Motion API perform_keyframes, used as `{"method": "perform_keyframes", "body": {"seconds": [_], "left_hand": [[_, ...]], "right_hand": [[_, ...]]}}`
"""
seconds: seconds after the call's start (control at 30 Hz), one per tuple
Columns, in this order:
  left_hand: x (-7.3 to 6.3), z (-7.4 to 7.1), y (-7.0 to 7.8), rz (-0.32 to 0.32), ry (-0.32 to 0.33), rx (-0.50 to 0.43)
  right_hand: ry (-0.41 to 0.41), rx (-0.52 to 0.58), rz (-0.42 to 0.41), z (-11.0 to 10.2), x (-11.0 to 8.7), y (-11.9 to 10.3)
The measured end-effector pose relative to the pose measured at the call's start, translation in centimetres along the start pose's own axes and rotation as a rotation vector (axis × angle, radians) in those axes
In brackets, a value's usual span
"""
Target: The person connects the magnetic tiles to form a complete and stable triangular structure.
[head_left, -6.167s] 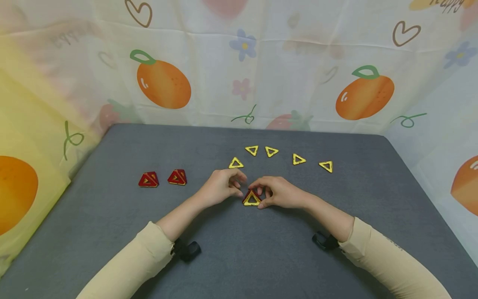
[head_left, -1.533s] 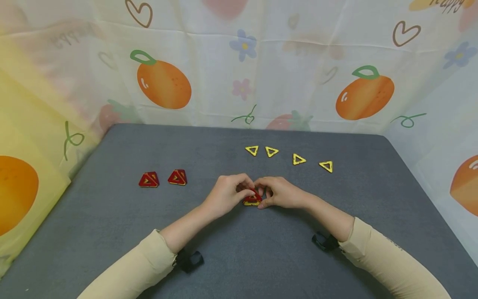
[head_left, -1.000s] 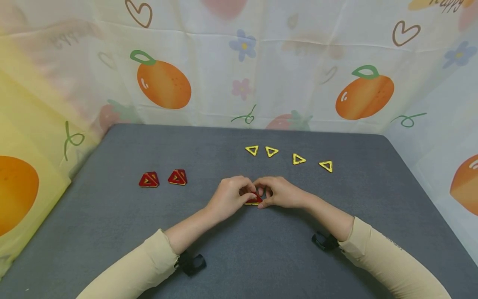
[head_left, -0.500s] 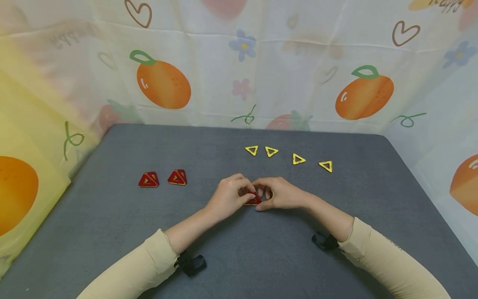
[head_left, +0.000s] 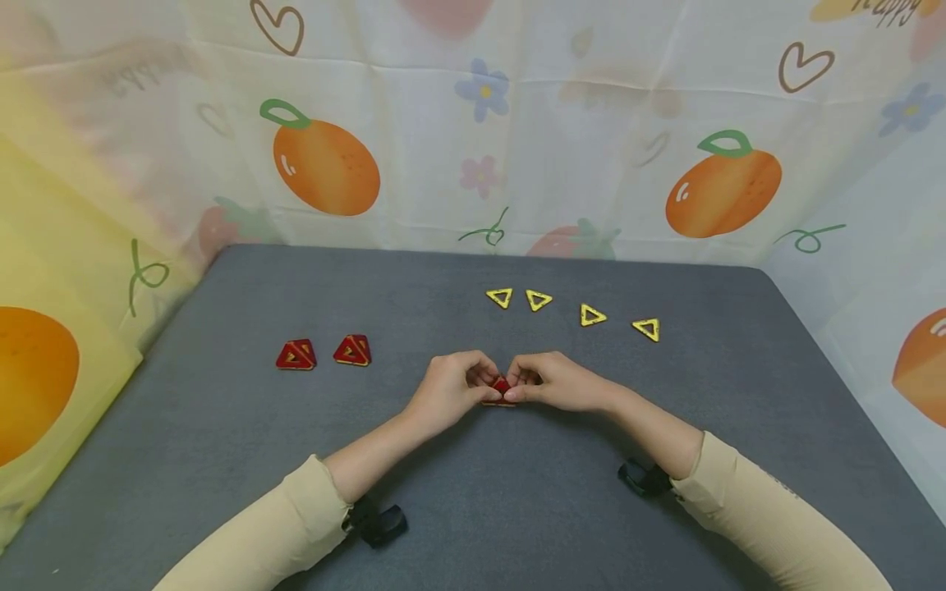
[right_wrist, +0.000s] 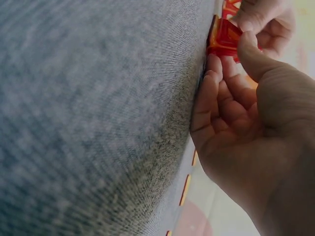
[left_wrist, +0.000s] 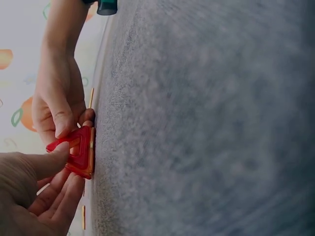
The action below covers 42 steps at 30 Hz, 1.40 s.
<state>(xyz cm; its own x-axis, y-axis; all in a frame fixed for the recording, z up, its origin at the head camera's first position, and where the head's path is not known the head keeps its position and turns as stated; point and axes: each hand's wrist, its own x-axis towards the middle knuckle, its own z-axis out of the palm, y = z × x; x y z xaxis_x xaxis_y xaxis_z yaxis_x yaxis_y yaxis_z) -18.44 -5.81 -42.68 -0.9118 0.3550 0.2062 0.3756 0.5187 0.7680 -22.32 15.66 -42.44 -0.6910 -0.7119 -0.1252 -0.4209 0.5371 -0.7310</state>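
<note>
A pale printed cloth [head_left: 576,185] is hanging across the background, bearing oranges, hearts and flowers, and a grey table [head_left: 222,460] is filling the lower part of the head view. Dark lettering [head_left: 897,10] at the upper right edge is reading "Happy", partly cut by the frame. Fainter lettering [head_left: 142,74] at the upper left is showing too weakly to be read with certainty. Small dark marks on the right sleeve [head_left: 769,501], at the lower right, are likewise proving illegible.

The red pyramid [head_left: 502,386] is sitting on the table just below the centre of the frame, between the two hands. The left hand [head_left: 449,387] is pinching it from the left, its thumb pressing a red face in the left wrist view. The right hand [head_left: 560,382] is pinching it from the right, thumb on the red side and fingertips low, near the yellow-edged base. The fingers of both hands are curling.

Two red pieces, one [head_left: 296,355] and another [head_left: 352,350], are lying left of centre, well apart from the hands. Four yellow triangles [head_left: 539,300] are lying separately above and to the right.
</note>
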Motion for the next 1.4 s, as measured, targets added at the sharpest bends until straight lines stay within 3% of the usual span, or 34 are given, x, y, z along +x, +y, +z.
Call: {"method": "perform_keyframes", "body": {"seconds": [0.17, 0.77, 1.4], "left_hand": [[-0.10, -0.12, -0.32, -0.063, -0.013, -0.041], [-0.04, -0.11, -0.60, -0.053, -0.001, -0.010], [0.03, -0.23, -0.50, -0.100, -0.029, -0.001]], "right_hand": [[0.004, 0.011, 0.010, -0.05, 0.00, -0.13], [0.026, -0.014, 0.033, -0.07, 0.06, -0.20], [0.037, -0.008, 0.014, 0.01, 0.06, -0.01]]}}
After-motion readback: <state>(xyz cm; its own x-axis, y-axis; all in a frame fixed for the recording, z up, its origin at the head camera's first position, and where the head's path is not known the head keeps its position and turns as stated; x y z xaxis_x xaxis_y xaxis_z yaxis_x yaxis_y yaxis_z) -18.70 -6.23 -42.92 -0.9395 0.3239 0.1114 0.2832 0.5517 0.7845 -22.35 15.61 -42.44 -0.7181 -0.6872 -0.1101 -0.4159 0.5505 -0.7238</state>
